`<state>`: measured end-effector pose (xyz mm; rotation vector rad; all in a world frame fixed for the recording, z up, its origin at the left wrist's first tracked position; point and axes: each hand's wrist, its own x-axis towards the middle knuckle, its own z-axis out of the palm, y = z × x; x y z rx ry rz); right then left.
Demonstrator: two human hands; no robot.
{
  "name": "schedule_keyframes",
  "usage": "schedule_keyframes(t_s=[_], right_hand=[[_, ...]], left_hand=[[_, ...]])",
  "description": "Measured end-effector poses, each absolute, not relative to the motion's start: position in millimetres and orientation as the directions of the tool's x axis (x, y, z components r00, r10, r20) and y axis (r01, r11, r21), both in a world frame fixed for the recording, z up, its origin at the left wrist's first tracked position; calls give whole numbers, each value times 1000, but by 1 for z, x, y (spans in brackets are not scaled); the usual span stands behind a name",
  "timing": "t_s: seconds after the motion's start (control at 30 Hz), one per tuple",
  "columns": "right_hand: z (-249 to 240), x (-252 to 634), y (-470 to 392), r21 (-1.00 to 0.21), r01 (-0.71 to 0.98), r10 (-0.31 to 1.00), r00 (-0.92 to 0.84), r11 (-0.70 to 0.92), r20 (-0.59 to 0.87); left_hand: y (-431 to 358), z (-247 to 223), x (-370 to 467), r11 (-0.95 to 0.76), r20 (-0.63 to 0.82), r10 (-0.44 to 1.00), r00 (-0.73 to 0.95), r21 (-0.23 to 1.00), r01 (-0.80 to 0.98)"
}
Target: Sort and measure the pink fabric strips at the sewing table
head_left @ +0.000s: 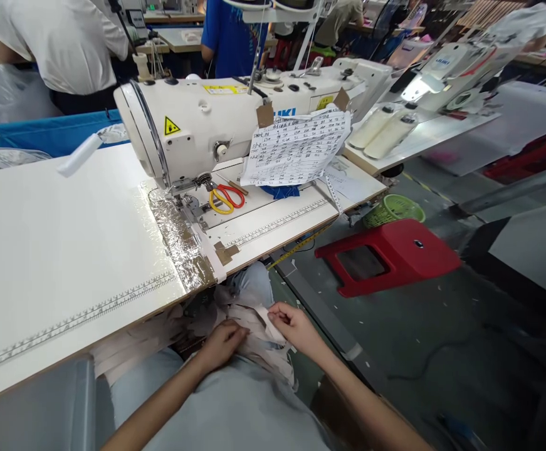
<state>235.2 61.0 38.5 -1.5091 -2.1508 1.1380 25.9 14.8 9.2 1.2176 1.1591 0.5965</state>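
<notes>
While bunched loosely on the lap, below the near edge of the sewing table [66, 250]:

Fabric strips [258, 332]: pale pile, partly hanging under that table edge.

Risk: likely slide off the lap to the floor, loose ends trailing past the knee; possible tangle while sorted.

Left hand [223, 343]: curled nearly closed, pressing on the pile.

Right hand [296, 326]: fingers pinched on one strip end, lifted slightly.

Scissors [225, 197]: on the table, beside the sewing machine [197, 125], well apart from both hands.
</notes>
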Motion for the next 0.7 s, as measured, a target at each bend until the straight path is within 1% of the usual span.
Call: schedule_keyframes(t_s=[0.07,0.13,0.2,0.23,0.27,0.3,0.33,0.37,0.43,0.47,0.5,0.57,0.63,0.7], right_hand=[[52,227,53,-792,602,860,-453,100,-235],[71,220,46,-813,566,810,-536,137,-237],[91,215,43,-782,572,812,-563,248,-154],[100,213,44,-755,580,835,-544,304,-82],[107,212,46,-740,577,855,-519,346,-5],[112,210,50,-751,544,857,-513,374,55],[115,208,54,-786,480,834,-546,389,79],[117,206,59,-831,396,780,-621,390,70],[119,203,70,-905,229,620,-783,359,48],[119,202,76,-923,173,557,-829,344,52],[121,203,83,-930,139,521,-851,340,63],[129,210,98,-925,122,509,-856,359,85],[142,222,115,-912,180,513,-857,368,38],[159,237,131,-893,280,502,-862,352,-73]], left_hand=[[20,17,32,434,-433,843,320,898,71],[24,28,36,514,-483,832,274,856,-52],[26,43,36,546,-507,826,244,828,-127],[26,52,35,560,-516,817,257,816,-145],[25,63,32,574,-517,800,303,808,-137],[25,74,29,574,-505,779,372,812,-101],[25,86,24,560,-484,752,448,827,-46],[25,98,18,529,-461,722,516,849,17],[28,122,1,448,-432,682,590,884,130],[29,133,-10,421,-435,683,587,891,171],[29,143,-23,407,-446,692,567,890,203],[25,160,-57,367,-463,729,504,886,283],[12,173,-98,297,-446,791,418,878,375],[-9,182,-144,253,-462,826,323,816,520]])
